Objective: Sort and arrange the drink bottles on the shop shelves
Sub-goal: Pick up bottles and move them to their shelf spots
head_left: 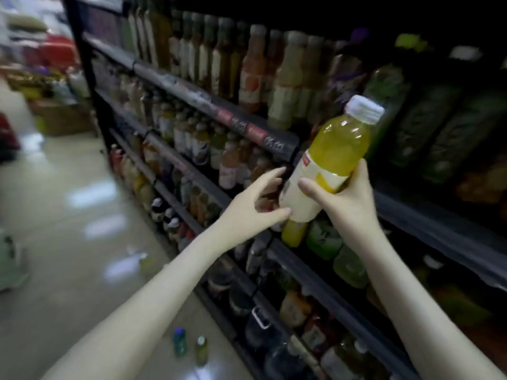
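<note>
grips the yellow bottle (337, 152) in the right hand (348, 204), tilted before the shelf (323, 290); holds the left hand (255, 204) spread, empty, perhaps touching its base. may slip mid-handover, knocking shelved bottles (323, 239).

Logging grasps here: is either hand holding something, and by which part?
The right hand grips the yellow drink bottle around its labelled middle; the left hand is open beside it.

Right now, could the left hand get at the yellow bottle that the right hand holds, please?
Probably yes: the left hand lies open beside the yellow bottle, nothing between them; the right hand grips its other side.
</note>
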`<state>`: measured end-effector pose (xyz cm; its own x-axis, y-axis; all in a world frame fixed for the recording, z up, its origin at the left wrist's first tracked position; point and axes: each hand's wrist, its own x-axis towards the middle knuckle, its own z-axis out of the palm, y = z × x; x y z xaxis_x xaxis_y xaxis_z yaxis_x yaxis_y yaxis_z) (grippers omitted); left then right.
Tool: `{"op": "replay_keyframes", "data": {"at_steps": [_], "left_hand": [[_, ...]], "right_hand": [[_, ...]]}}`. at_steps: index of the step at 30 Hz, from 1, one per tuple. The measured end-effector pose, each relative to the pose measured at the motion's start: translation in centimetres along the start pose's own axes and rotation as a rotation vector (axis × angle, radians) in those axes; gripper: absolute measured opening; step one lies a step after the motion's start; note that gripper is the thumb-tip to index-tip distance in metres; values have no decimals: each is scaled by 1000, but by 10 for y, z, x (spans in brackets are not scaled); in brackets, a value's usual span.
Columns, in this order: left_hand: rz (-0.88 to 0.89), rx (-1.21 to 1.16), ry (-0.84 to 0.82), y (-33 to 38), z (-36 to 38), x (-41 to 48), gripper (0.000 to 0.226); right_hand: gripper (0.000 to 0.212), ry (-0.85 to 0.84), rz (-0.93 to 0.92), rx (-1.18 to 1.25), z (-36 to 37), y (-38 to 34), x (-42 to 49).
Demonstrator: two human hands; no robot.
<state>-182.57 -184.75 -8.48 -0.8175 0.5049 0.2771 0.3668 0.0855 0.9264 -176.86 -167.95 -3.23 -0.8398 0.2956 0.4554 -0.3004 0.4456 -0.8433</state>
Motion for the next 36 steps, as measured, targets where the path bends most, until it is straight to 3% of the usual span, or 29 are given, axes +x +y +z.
{"op": "replay_keyframes", "data": {"at_steps": [5,10,16,21,27,33,36], "left_hand": [[-200,65,92,-49,-70,-42,86],[-308,119,192,-102,-175,-69,75],[-417,202,64,-152,-293,-70,70],[-398,281,-102,-174,-329,-21,76],[-347,367,-275,-212,-333,58,92],[-231,362,-450,-243,-348,129,82],[-152,396,-534,-257,-357,164,76]], "right_hand": [[70,-225,100,106,122,18,-12],[68,-459,253,315,240,19,-8],[59,-496,409,367,349,17,7],[41,-362,513,422,379,29,36],[38,-154,567,384,392,73,83],[33,94,589,339,419,116,126],[46,250,550,214,433,131,144]]}}
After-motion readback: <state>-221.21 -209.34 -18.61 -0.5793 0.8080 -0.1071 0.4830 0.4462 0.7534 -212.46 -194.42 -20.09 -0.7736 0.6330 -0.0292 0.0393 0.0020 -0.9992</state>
